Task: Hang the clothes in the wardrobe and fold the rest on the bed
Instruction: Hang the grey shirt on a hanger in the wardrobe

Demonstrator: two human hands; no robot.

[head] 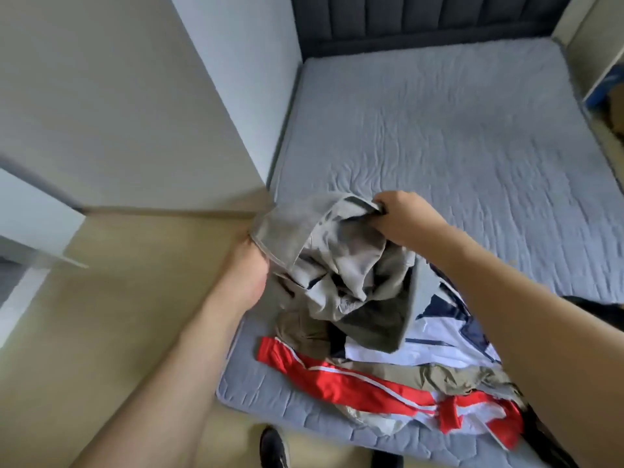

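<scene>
Gripping a crumpled grey garment (pixel 337 251) at opposite edges, the left hand (pixel 251 271) and right hand (pixel 401 219) both curl tightly into its fabric, lifting it above the clothes pile (pixel 388 376) on the bed (pixel 456 136).

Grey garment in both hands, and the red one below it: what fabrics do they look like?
Grey garment: looks like soft matte woven cotton or a blend; it crumples into limp folds with no shine. Red garment: probably smooth synthetic sportswear, judging by its flat bright colour and white stripes. Blur leaves the weave unclear on both.
</scene>
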